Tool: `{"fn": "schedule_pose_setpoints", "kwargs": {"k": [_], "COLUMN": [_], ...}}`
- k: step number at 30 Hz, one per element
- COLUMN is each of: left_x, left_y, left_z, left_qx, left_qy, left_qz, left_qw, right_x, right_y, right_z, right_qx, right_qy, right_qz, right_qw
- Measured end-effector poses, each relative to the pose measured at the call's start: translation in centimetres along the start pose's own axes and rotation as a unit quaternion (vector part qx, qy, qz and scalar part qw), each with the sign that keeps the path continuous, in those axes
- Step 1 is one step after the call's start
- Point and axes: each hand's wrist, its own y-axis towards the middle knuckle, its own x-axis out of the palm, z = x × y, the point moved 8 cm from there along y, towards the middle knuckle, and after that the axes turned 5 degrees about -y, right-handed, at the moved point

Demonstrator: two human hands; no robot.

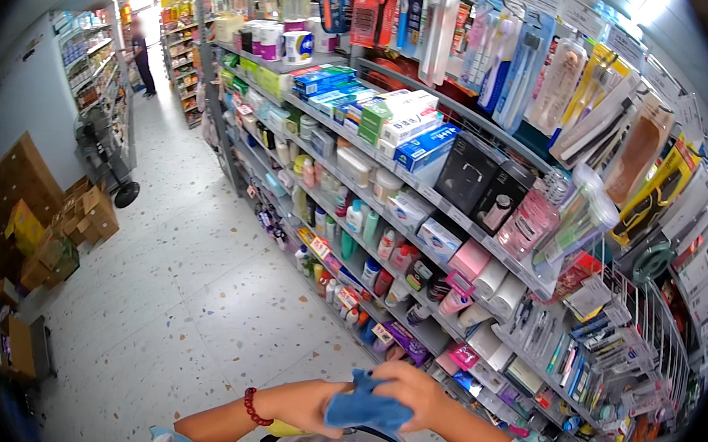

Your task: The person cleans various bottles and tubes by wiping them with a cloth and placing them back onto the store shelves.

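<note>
A crumpled blue cloth [369, 407] is held between both hands in front of my body, low in the view. My left hand [306, 403], with a red bead bracelet [256, 407] at its wrist, grips the cloth's left end. The fingers of my right hand [408, 395] curl over its right side. Just beyond the hands stand the lower shelves, where a purple packet [405, 342] lies near my right hand. Part of the left fingers is hidden by the cloth.
Shelving full of toiletries runs along the right, with boxed toothpaste [427, 146] and hanging toothbrushes [521, 78]. A speckled floor [196, 295] forms the aisle. Cardboard boxes [93, 211] and a black standing fan [104, 149] line the left. A person [143, 57] stands far down the aisle.
</note>
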Motion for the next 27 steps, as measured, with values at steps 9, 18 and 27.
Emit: {"fn": "schedule_pose_setpoints", "kwargs": {"k": [9, 18, 27], "left_x": [-1.2, -0.3, 2.6], "left_y": [0.1, 0.6, -1.9], "left_z": [-0.8, -2.7, -1.7], "left_qx": [0.024, 0.016, 0.046], "left_qy": [-0.357, -0.377, -0.467], "left_qz": [0.127, 0.220, 0.181], "left_qw": [0.925, 0.900, 0.864], "right_x": [6.4, -0.6, 1.6], "right_y": [-4.6, 3.5, 2.3], "right_z": [2.5, 1.2, 1.8], "right_qx": [0.349, 0.223, 0.090], "right_qy": [0.350, -0.126, -0.137], "right_qz": [0.332, 0.177, 0.137], "right_qw": [0.803, 0.950, 0.977]}}
